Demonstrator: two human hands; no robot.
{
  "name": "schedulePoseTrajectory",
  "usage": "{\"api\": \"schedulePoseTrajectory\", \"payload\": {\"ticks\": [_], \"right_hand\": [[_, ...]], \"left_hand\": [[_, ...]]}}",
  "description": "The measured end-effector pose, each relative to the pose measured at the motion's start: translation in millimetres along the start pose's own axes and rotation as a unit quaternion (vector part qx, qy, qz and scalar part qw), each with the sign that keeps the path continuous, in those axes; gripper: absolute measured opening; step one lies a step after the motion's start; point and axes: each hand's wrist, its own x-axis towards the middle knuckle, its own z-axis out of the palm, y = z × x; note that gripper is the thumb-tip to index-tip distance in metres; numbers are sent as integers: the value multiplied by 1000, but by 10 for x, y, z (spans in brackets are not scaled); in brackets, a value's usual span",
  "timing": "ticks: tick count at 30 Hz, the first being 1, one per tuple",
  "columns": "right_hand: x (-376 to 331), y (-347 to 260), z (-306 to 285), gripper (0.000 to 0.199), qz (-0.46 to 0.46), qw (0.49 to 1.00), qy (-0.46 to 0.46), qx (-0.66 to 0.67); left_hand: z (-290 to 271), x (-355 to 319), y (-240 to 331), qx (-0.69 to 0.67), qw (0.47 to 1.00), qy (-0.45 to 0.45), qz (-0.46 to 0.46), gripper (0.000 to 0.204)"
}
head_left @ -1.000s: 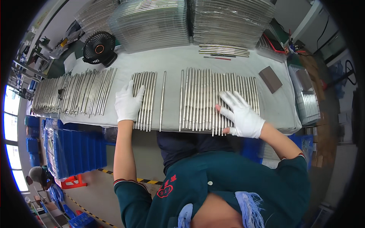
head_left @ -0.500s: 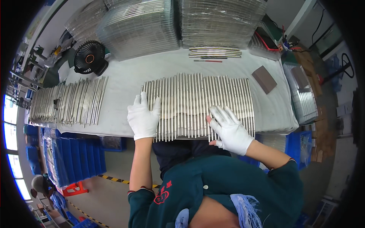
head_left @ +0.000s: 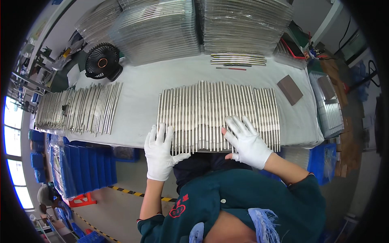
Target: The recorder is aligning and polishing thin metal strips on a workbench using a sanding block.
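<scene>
While a wide row of silver rods [head_left: 210, 105] lies side by side at the middle and right of the near edge of the worktop [head_left: 137, 101], two white-gloved hands rest at it. The left hand [head_left: 159, 156] covers the near ends of the leftmost rods; its grip is spread, the thumb stretched rightward along the rod ends. The right hand [head_left: 247, 141] lies over the right half of the row near the same edge, its grip loosely spread, fingers on the rods and thumb apart. Several near ends poke past the worktop's edge. Toward the left edge lies a second row of rods [head_left: 91, 107], with a black fan [head_left: 102, 61] beyond it. A brown block [head_left: 289, 90] sits near the right edge. Along the far edge, before stacked clear trays [head_left: 247, 26], lie a few crosswise rods [head_left: 238, 59] and a thin red tool [head_left: 233, 69].
</scene>
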Motion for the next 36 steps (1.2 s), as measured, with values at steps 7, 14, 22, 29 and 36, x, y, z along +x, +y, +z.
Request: {"api": "schedulePoseTrajectory", "payload": {"ticks": [7, 14, 22, 29, 36], "right_hand": [[41, -87, -47, 86, 9, 1000, 6, -1], [208, -181, 29, 92, -7, 1000, 6, 15], [176, -117, 78, 85, -35, 998, 43, 6], [-475, 192, -152, 114, 25, 1000, 16, 1], [-512, 385, -136, 103, 37, 999, 24, -21]], "left_hand": [[28, 153, -153, -10, 999, 5, 33, 111], [-51, 236, 144, -6, 997, -43, 65, 113], [67, 333, 181, -18, 990, -48, 130, 100], [19, 204, 197, -21, 991, -71, 112, 95], [-51, -20, 94, -37, 993, -84, 72, 98]]}}
